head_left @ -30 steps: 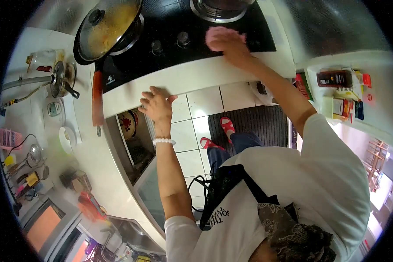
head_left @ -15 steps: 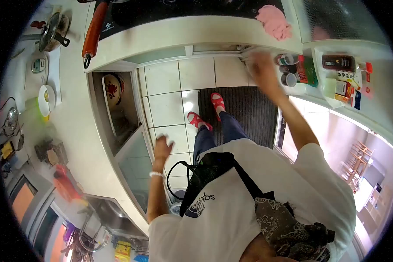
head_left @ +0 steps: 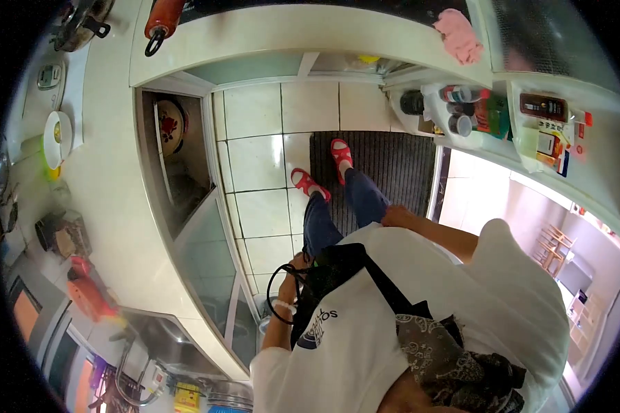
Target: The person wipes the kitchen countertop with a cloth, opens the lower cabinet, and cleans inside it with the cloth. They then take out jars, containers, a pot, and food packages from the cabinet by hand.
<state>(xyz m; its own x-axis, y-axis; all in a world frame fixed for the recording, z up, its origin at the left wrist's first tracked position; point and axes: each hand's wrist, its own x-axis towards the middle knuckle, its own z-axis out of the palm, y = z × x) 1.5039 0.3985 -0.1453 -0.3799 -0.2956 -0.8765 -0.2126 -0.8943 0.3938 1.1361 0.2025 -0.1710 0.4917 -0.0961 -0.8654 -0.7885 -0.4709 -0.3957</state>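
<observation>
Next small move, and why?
I'd probably bring the right hand up to the pink cloth and pick it up. The cloth lies crumpled near the front edge of the counter with no hand on it, while the right hand is down by the jeans; whether it grips anything there isn't clear.

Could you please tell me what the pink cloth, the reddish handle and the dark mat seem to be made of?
Cloth: probably soft fabric, matt, as it lies in crumpled folds.
Handle: perhaps lacquered wood or plastic, judging by its smooth, glossy surface.
Mat: dull and ribbed, possibly rubber or woven fibre; I cannot tell which.
</observation>
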